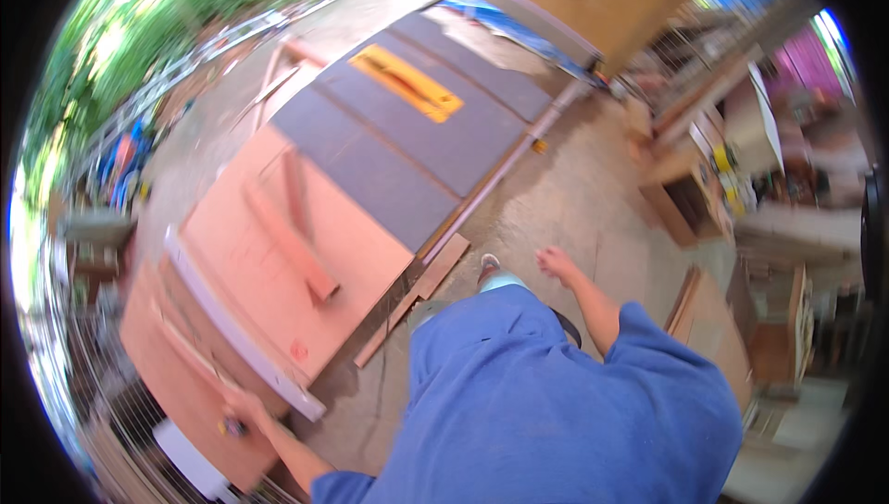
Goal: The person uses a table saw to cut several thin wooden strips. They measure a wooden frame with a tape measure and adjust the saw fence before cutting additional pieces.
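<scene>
At the lower left, my left hand (pixel 244 406) is closed round the near end of a long, thin wooden strip (pixel 190 345), blurred by motion. The strip lies over a brown board (pixel 153 356). Just below that hand is a small dark, round thing (pixel 232 427), too smeared to name. My right hand (pixel 556 263) hangs in front of me to the right, over the concrete floor, its fingers loosely apart with nothing seen in them. Ahead to the left stands a table saw (pixel 370 152) with a grey top and a yellow insert (pixel 407 84).
A pinkish panel (pixel 278 310) adjoins the saw, with wood pieces (pixel 287 226) on it and a pale rail (pixel 241 333) along its left side. Wood offcuts (pixel 417 296) lie by my feet. A wooden box (pixel 685 194) and boards (pixel 708 328) stand to the right.
</scene>
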